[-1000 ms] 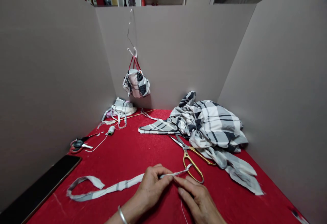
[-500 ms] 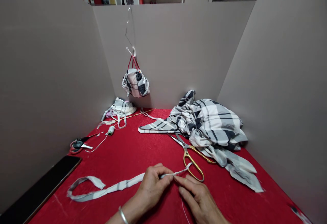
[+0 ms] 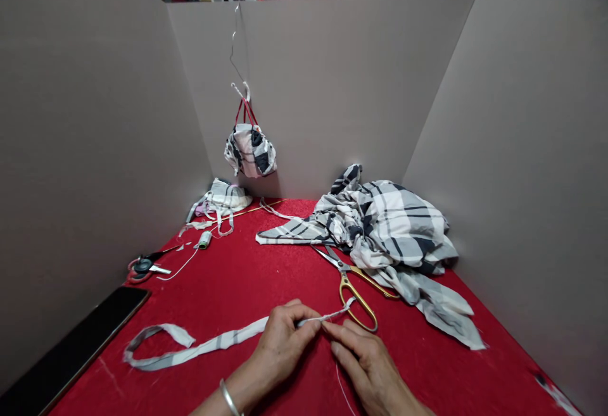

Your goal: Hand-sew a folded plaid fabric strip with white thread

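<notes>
My left hand [image 3: 285,356] pinches a narrow strip of grey-and-white plaid fabric [image 3: 209,344], which runs off to the left and curls into a loop. My right hand [image 3: 365,365] meets it at the fingertips, pinching the strip's twisted, thin end. A fine white thread [image 3: 344,387] hangs down below my right hand. A silver bangle [image 3: 229,398] circles my left wrist. Just beyond my right hand lie gold-handled tailor's scissors [image 3: 349,289], close to but apart from my fingers.
A crumpled plaid cloth [image 3: 384,226] lies at the right on the red tablecloth [image 3: 266,270]. Farther left are small red-handled scissors [image 3: 142,266], a thread spool [image 3: 204,239] and fabric scraps. A black tablet [image 3: 71,356] lies at the left edge. A plaid bag [image 3: 250,150] hangs on the back wall.
The whole scene sits slightly higher in the view, as my head has tilted. Both hands keep the same pinch on the strip.
</notes>
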A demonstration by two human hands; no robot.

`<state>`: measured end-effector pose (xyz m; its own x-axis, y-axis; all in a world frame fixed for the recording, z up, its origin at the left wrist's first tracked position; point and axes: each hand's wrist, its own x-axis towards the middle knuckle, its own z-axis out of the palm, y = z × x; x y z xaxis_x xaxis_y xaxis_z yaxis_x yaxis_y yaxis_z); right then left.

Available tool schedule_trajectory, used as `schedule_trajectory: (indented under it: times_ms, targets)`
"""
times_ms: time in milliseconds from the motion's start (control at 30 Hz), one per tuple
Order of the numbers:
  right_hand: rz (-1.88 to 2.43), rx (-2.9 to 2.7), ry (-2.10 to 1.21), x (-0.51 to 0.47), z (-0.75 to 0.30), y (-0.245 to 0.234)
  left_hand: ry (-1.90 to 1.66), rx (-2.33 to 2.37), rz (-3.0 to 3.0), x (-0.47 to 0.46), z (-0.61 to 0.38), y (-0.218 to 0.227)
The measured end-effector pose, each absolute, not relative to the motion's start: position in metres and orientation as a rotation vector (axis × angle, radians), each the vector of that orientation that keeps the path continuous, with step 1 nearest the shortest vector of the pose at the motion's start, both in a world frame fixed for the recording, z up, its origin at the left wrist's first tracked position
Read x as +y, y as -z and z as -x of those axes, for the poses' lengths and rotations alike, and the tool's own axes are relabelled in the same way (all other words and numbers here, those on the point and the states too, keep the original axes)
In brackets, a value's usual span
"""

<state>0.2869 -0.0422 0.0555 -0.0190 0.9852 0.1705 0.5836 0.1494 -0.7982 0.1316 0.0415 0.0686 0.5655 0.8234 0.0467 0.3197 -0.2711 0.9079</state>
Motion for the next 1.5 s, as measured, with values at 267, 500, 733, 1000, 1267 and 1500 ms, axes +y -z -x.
schedule_trajectory:
  times_ms: [267,500,733,1000,1267,1500]
  targets:
    - [1.558,-1.685,-0.695,-0.043,-0.287,-0.056,-0.729,0.919,-2.069,0.039,-0.132,-0.062]
    - [1.482,-1.607,-0.689,-0.043,-0.284,-0.054,-0.956,0.841,-2.400,0.037,-0.133,-0.055]
    - [1.423,-1.594,-0.700,-0.039,-0.284,-0.055,-1.085,0.868,-2.483,0.036,-0.134,-0.052]
    - [1.476,-1.599,-0.627,-0.042,-0.282,-0.049,-1.104,0.844,-2.478,0.034,-0.136,-0.056]
    - [1.468,-1.655,-0.671,-0.040,-0.285,-0.048,-1.109,0.825,-2.470,0.034,-0.135,-0.055]
    - [1.462,-1.567,-0.750,-0.040,-0.285,-0.047,-1.048,0.903,-2.319,0.031,-0.137,-0.059]
